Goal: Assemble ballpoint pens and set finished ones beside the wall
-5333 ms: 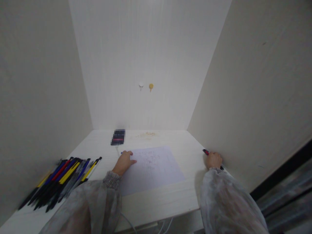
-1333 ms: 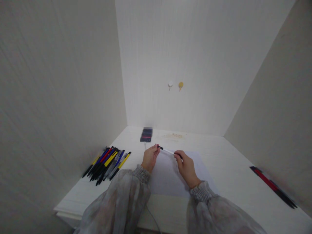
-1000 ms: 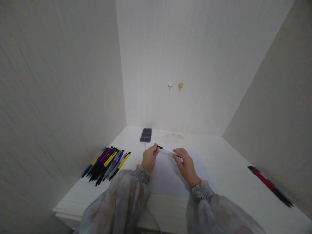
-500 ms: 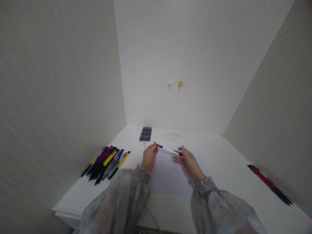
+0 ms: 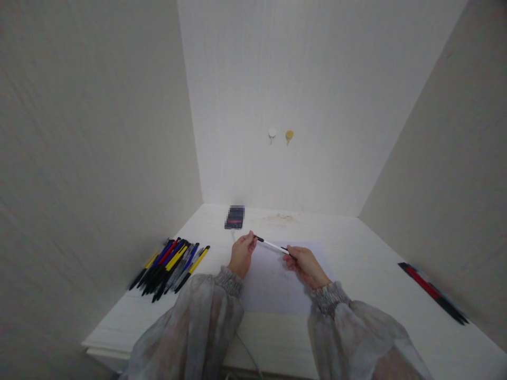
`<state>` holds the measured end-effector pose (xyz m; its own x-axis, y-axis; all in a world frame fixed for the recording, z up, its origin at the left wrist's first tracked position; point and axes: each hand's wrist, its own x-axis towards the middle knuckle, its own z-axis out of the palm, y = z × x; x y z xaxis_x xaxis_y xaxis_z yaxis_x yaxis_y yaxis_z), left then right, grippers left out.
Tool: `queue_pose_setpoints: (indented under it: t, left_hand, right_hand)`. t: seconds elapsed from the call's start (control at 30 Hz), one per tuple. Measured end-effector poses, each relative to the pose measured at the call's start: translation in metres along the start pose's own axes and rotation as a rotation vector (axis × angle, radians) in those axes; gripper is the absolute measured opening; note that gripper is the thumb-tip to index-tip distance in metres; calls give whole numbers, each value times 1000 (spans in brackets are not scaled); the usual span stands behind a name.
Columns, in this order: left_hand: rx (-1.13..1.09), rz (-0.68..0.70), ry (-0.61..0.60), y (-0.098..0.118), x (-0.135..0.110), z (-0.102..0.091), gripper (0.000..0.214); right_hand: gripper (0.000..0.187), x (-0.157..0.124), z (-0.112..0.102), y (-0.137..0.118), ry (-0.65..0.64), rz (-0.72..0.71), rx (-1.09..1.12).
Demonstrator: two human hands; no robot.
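With my left hand (image 5: 241, 257), near the centre of the frame, I pinch the black left end of a slim pen with a white barrel (image 5: 274, 245) between thumb and fingers. My right hand (image 5: 306, 264), just right of centre, pinches the pen's right end, its fingers partly covering it. The pen slants down to the right in the frame, in front of a white rectangular paper sheet with faint marks (image 5: 277, 298). At lower left lies a pile of black, yellow, blue, red and clear pens (image 5: 170, 269); at lower right, long red-and-black pens (image 5: 428, 287) lie beside the grey wall (image 5: 447, 174).
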<state>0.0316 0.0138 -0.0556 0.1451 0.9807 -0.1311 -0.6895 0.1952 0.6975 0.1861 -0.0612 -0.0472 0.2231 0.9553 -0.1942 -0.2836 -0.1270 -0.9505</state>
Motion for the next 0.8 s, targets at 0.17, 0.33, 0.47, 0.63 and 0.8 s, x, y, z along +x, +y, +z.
queue_pose_setpoints:
  t: [0.17, 0.33, 0.47, 0.63, 0.8]
  left_hand:
    - [-34, -21, 21, 0, 1, 0, 12]
    - [-31, -46, 9, -2, 1, 1, 12]
    - [-25, -49, 26, -2, 2, 0, 13]
    - [-26, -45, 22, -3, 2, 0, 13]
    - [2, -42, 27, -3, 2, 0, 13]
  right_hand:
    - [19, 4, -1, 1, 77, -124, 119]
    - [23, 3, -3, 2, -42, 92, 76]
    - [14, 5, -2, 4, 54, -66, 49]
    - [17, 5, -3, 4, -12, 21, 136]
    - [11, 8, -3, 7, 67, -63, 17]
